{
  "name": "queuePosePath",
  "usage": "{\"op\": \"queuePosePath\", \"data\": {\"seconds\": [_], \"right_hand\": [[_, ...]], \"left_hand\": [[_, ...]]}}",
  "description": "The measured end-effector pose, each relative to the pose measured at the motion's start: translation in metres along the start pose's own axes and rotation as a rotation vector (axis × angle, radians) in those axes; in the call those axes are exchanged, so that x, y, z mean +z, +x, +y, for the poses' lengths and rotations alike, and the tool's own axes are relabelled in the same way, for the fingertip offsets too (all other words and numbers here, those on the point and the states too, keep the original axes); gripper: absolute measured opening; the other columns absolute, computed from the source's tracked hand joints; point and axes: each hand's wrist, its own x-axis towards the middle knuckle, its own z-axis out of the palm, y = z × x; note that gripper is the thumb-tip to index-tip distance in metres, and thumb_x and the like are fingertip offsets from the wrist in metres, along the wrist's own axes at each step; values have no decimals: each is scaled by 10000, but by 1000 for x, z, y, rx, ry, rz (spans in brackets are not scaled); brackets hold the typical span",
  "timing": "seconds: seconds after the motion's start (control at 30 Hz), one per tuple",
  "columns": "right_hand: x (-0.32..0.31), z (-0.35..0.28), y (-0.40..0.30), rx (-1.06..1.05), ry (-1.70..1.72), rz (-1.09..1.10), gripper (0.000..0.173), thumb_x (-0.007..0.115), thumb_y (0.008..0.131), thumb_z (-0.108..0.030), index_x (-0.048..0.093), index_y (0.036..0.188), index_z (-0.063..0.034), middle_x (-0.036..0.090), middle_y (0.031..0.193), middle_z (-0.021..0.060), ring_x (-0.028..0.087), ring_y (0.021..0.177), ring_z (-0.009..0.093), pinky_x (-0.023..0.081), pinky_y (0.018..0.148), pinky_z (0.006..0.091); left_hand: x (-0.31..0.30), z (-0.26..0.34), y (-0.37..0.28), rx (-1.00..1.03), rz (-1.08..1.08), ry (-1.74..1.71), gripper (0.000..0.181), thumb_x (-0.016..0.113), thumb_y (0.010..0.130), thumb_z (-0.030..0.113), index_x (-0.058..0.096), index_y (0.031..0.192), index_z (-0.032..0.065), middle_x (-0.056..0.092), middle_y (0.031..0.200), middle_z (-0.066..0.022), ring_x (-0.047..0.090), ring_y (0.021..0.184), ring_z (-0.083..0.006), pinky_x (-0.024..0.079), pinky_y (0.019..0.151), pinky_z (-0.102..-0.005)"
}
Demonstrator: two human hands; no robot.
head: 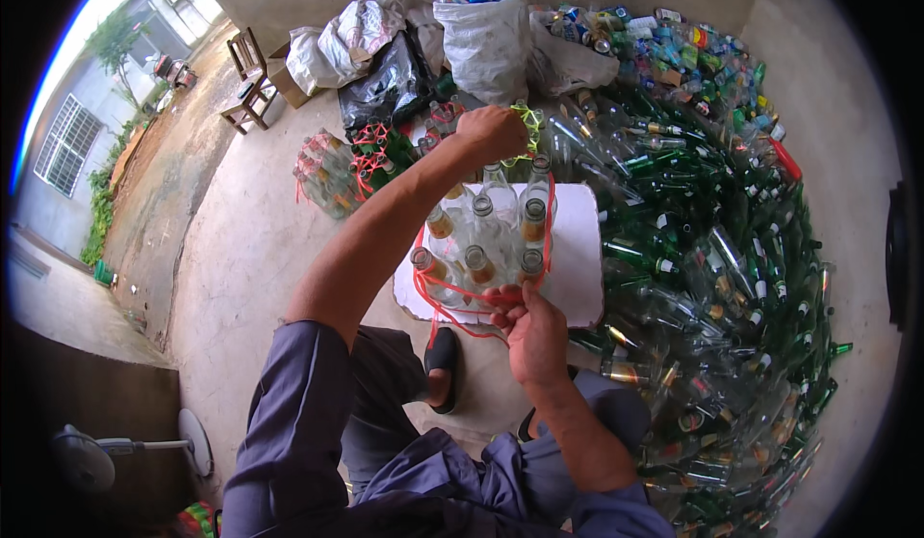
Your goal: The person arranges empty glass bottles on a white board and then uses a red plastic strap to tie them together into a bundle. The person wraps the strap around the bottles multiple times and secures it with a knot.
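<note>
Several clear glass bottles [482,231] stand upright in a close group on a white board [577,249]. Red plastic twine [550,213] runs around the bottles' necks and hangs in loose loops at their near side. My left hand [493,134] is a closed fist over the far side of the group, its arm reaching across the bottles; whether twine lies inside the fist is hidden. At the near right corner, my right hand [533,329] pinches the red twine between thumb and fingers, close to the nearest right bottle.
A large heap of green and clear glass bottles [693,307] fills the right side. Bottle bundles tied with red twine [325,170] stand at the back left. Beyond are a white woven sack of cans [484,47], a black plastic bag [382,80], and a wooden chair [249,83].
</note>
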Motion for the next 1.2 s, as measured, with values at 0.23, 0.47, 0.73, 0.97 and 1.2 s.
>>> {"op": "queuePosePath", "data": {"seconds": [0.23, 0.47, 0.73, 0.97, 1.2], "right_hand": [[1, 2, 3, 23, 39, -10, 242, 555, 986, -223, 649, 1028, -3, 701, 956, 129, 625, 828, 179, 495, 741, 311], [-2, 4, 7, -13, -40, 0, 229, 564, 974, -206, 667, 1023, -7, 708, 956, 100, 619, 806, 153, 509, 724, 302], [7, 5, 7, -9, -65, 0, 220, 555, 970, -187, 670, 1022, -7, 713, 938, 90, 619, 802, 147, 507, 721, 295], [1, 11, 11, 18, -167, -20, 217, 553, 977, -202, 655, 1048, -25, 711, 954, 102, 660, 871, 169, 507, 720, 298], [4, 24, 9, 145, -363, -255, 259, 598, 963, -199, 660, 1127, -9, 720, 1040, 83, 673, 768, 106, 480, 565, 207]], "left_hand": [[6, -73, 3, 313, -60, -9, 200, 687, 804, 244, 781, 960, 162, 743, 916, -27, 712, 824, -199, 565, 745, -327], [20, -121, -40, 510, 71, -222, 184, 668, 813, 71, 740, 982, 68, 690, 763, -38, 612, 569, -129, 476, 497, -265], [26, -120, -135, -333, 16, -1085, 181, 674, 879, 149, 690, 763, 12, 534, 548, -11, 463, 445, -82, 337, 402, -262], [17, -84, -245, -451, 164, -1362, 106, 601, 919, 89, 539, 955, 11, 536, 626, -35, 485, 474, -105, 357, 428, -252], [28, -12, -336, -441, 246, -1489, 93, 552, 962, 90, 492, 994, 26, 578, 698, -50, 533, 543, -103, 430, 494, -234]]}}
